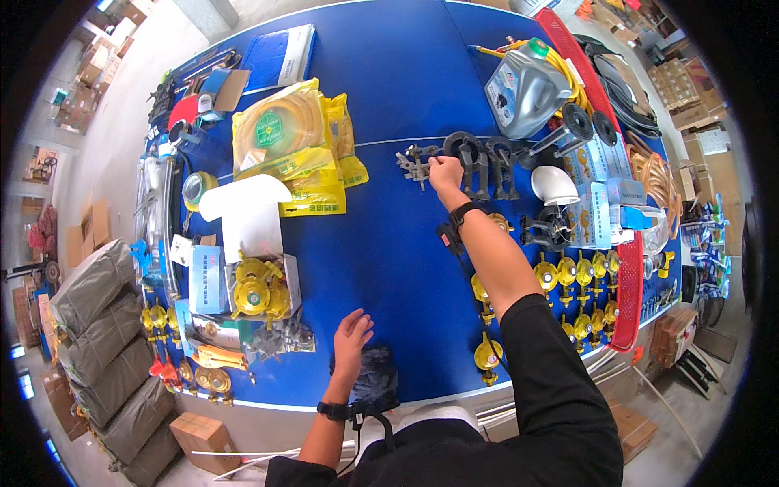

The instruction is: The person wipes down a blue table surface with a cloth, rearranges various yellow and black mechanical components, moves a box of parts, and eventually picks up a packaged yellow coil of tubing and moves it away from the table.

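Observation:
My right hand (446, 173) reaches far across the blue table, fingers closed at the edge of a small cluster of dark metal fittings (417, 163). The fingertips hide their grip on it. Just right of that hand lie black cast-metal burner parts (471, 164), rounded at one end with long legs. Near the front edge my left hand (351, 344) hovers with loosely curled fingers and nothing in it. Below it is a black cloth-like item (374, 374). Several brass-yellow gas regulators (487, 356) stand beside my right arm.
A blue table (401, 255) spans the view. At left are yellow bags with coiled hose (280, 131), an open box of regulators (295, 280) and a tape roll (198, 187). At right are a grey oil jug (523, 91), blue-white boxes (590, 213) and a long red perforated tray (630, 292).

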`<action>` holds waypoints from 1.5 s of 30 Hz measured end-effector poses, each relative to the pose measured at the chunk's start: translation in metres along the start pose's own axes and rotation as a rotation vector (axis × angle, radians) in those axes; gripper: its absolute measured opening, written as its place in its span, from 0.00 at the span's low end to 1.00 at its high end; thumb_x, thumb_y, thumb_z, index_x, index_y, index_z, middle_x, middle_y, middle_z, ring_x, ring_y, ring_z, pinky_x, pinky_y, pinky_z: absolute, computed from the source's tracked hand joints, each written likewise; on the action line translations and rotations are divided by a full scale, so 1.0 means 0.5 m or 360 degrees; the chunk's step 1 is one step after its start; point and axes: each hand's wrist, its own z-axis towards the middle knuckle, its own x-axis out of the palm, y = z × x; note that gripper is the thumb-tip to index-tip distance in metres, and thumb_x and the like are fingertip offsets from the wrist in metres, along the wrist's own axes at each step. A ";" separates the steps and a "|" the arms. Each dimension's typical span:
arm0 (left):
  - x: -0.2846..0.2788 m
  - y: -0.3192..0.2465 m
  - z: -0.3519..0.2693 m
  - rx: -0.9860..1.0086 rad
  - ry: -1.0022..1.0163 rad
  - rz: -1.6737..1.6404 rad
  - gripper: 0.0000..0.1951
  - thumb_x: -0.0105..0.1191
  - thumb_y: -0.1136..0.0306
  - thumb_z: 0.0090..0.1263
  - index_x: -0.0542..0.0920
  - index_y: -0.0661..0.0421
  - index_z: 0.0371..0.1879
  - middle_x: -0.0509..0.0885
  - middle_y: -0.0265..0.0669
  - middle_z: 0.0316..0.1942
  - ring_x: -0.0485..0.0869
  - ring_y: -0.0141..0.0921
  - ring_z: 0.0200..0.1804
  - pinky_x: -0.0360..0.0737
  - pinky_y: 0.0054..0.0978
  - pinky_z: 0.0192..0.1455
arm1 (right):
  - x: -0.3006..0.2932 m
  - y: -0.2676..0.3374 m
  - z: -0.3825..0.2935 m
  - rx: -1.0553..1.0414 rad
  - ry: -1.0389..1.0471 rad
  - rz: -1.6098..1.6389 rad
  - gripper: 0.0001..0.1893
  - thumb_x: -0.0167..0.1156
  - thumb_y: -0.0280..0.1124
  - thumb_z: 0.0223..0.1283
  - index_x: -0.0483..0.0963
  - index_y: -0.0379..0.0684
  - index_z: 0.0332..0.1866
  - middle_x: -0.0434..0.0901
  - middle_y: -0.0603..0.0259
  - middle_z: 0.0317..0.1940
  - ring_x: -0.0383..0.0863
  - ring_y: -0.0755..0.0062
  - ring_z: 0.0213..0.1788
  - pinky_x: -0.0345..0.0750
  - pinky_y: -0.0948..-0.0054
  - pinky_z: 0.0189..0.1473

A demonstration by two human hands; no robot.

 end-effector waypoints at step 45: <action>-0.170 -0.831 0.418 0.1607 -0.0169 0.1604 0.25 0.71 0.58 0.98 0.90 0.65 0.80 0.98 0.58 0.75 0.98 0.52 0.77 0.91 0.48 0.83 | -0.020 -0.009 -0.484 -0.1109 0.0663 -0.0069 0.38 0.87 0.57 0.81 0.89 0.39 0.81 0.84 0.38 0.90 0.78 0.29 0.93 0.72 0.35 0.96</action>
